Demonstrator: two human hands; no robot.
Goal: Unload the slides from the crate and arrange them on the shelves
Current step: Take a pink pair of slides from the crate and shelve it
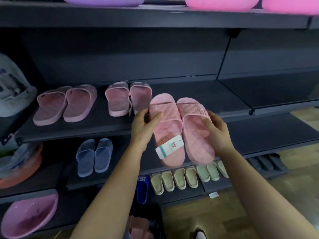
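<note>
I hold a pair of pink quilted slides (181,128) with a white tag in front of the dark shelf (103,125). My left hand (144,126) grips the left slide's outer edge and strap. At the other side, my right hand (218,131) grips the right slide's outer edge. Two other pink pairs (63,105) (127,99) lie on the same shelf to the left. The crate (145,225) at the bottom centre is dark, with more pink slides showing inside it.
A blue pair (94,156) and a row of beige and pale green slides (186,178) lie on lower shelves. Pink and purple basins (222,3) sit on the top shelf, another pink basin (29,216) at lower left. Wooden floor (259,195) lies to the right.
</note>
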